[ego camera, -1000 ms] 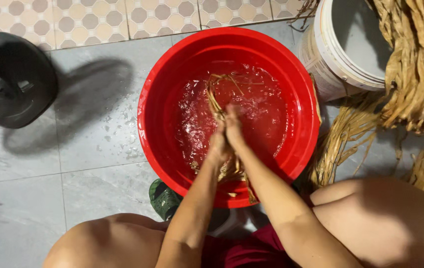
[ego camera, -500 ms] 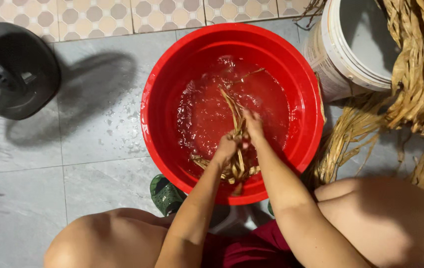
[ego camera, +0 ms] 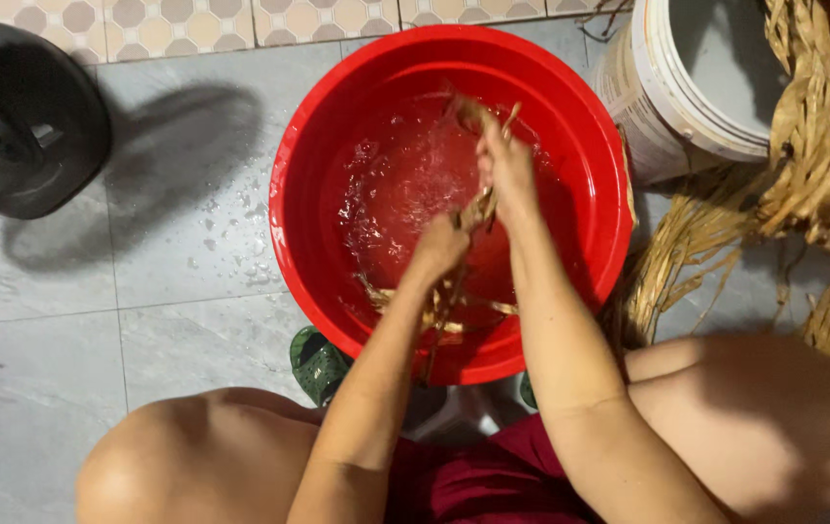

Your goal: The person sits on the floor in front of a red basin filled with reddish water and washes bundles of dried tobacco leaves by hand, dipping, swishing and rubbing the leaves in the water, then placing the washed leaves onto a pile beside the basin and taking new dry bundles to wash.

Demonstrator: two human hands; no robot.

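Person squats over a red basin (ego camera: 289, 209) on grey floor tiles (ego camera: 172, 243), both arms reaching in. The basin holds shallow water (ego camera: 400, 184), surface broken and splashing.

Left hand (ego camera: 439, 250) is inside the basin, near side of centre, closed in a fist around a bundle of wet straw strands (ego camera: 478, 207). Right hand (ego camera: 504, 167) is further in, toward the basin's far wall, also clamped on the same strands. The two hands are a short way apart, one above the other along the bundle, with the strands stretched between them. Top ends of the strands stick out past the right hand, close to the basin's far rim (blurred there, can't make out detail).

More loose strands lie on the basin's bottom at its near side, under the left forearm, partly in the water.

Around the basin:
- right of it, almost touching the rim: a white bucket (ego camera: 667, 87), tilted view, inside looks grey
- further right of the basin, past the bucket: a big pile of dry straw (ego camera: 823, 116), some of it trailing down to the floor beside the basin's right wall
- well to the left of the basin: a black round object (ego camera: 22, 116) on the floor, casting a shadow toward the basin
- at the basin's near edge: a green sandal (ego camera: 316, 364), partly tucked under the rim
- water drops on the tiles just left of the basin

Person's bare knees sit on either side of the basin's near edge; dark red shorts (ego camera: 478, 480) between them.
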